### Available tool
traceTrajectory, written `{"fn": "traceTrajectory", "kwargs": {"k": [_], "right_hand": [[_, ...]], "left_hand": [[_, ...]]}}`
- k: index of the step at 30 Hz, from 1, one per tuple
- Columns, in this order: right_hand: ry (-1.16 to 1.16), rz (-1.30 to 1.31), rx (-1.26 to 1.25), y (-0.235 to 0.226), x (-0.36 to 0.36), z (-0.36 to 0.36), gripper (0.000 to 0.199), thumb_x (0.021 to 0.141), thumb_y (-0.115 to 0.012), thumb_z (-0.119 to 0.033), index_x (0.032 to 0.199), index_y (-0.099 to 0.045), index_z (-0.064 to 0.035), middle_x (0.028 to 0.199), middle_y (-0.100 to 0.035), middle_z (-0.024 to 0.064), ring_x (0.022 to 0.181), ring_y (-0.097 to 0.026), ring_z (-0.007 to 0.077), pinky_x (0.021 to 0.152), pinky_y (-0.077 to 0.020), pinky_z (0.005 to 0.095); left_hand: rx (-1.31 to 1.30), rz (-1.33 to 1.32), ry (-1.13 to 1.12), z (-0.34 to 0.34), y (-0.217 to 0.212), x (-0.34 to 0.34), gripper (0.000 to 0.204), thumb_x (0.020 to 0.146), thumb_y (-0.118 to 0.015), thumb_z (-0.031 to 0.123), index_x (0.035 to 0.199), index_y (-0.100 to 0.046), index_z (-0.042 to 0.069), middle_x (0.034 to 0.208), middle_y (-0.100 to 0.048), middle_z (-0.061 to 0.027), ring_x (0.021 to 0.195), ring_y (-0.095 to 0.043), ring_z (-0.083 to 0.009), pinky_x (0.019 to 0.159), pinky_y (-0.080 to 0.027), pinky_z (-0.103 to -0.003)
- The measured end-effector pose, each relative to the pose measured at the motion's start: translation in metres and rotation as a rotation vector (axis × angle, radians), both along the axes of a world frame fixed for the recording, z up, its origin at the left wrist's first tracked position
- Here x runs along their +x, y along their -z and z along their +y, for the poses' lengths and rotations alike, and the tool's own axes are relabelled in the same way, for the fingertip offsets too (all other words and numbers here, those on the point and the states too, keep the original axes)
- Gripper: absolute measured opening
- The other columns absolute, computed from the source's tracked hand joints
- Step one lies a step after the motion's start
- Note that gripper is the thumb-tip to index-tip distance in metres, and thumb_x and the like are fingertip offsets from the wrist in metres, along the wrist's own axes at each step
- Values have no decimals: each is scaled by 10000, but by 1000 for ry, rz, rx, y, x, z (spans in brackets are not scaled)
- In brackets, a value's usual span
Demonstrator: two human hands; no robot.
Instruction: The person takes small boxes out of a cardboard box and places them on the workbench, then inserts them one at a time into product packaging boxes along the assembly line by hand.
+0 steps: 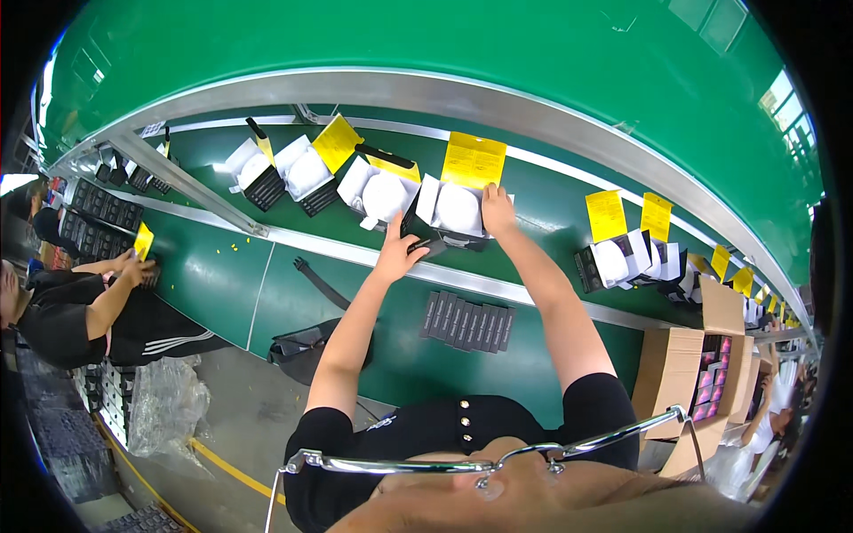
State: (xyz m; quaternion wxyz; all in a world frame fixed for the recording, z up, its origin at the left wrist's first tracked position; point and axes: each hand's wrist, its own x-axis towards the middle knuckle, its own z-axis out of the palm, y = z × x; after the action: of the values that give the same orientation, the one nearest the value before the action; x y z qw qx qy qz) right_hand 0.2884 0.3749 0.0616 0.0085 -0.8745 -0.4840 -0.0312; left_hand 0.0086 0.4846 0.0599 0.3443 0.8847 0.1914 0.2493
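Observation:
My left hand [396, 256] pinches a small, slim black box [428, 246] just in front of the open boxes on the green conveyor [542, 228]. My right hand [498, 211] has its fingers curled at the right edge of an open box [462, 238], where the raised yellow flap [474, 161] meets the side. Inside that box sits a round, white-wrapped item [458, 210]. Left of it, close to my left fingertips, is another open box with a similar white item [385, 195]. Several slim dark boxes [466, 322] lie in a row on the worktable in front of me.
More open boxes [264, 185] stand along the conveyor left and right. A metal rail [346, 252] edges the worktable. A black bag [306, 351] lies left of my left forearm. A cardboard carton [666, 369] stands at right. A co-worker [80, 311] works at far left.

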Motion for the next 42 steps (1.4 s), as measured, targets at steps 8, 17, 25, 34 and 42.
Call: {"fn": "traceTrajectory", "kwargs": {"k": [8,17,25,34,42], "right_hand": [[36,1269,342,-101,-115,6,724,682,-878,-378,1193,-582,41,974,-660,120,852,-653,191,777,-533,322],[-355,708,693,-99,-119,89,640,730,-845,-220,1248,-547,9,1073,-625,157,886,-668,247,716,-563,333],[-263,243,-4,-63,-97,153,633,669,-800,-191,1206,-544,24,1071,-630,251,1002,-639,409,852,-544,449],[-92,201,-71,-38,-104,185,488,654,-741,-111,1126,-646,-34,1051,-682,218,992,-677,358,830,-566,421],[-37,286,-236,-31,-108,189,414,638,-735,-127,1031,-683,-7,1003,-701,216,958,-691,352,808,-572,422]], "left_hand": [[151,-320,-184,-3,-34,-21,352,764,-815,195,1030,-689,3,1452,-419,-257,1327,-449,-431,1054,-410,-481],[184,138,-144,27,22,-21,899,782,-711,583,1472,-407,93,1439,-390,-266,1383,-326,-464,1118,-207,-652],[197,155,-115,25,29,-17,885,748,-706,626,1482,-434,214,1437,-383,-238,1435,-237,-434,1066,-96,-772],[234,160,-66,38,31,-21,920,712,-750,603,1485,-423,225,1398,-414,-196,1398,-288,-431,1057,-125,-767],[267,156,-14,40,22,-22,868,733,-740,579,1452,-458,183,1331,-480,-182,1340,-363,-410,1070,-152,-738]]}}
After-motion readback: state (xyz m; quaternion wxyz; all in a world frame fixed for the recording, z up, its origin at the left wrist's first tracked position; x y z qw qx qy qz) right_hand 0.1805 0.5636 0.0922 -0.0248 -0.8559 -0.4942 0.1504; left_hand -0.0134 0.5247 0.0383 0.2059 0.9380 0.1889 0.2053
